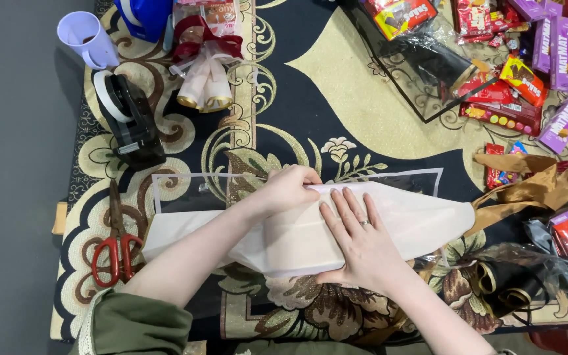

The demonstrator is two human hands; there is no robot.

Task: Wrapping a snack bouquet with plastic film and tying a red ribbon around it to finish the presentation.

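I am pressing the right hand [363, 246], open and flat, onto the rolled white wrapping paper [422, 220], while the left hand [288, 189] is pinching its upper edge closed. For a tight roll, I judge the flat palm should be anchoring the overlap while the pinch is drawing the edge taut. The paper is lying on the patterned carpet [310, 85], over a clear film sheet [185, 190], its long axis running left-right, tapered end pointing right.
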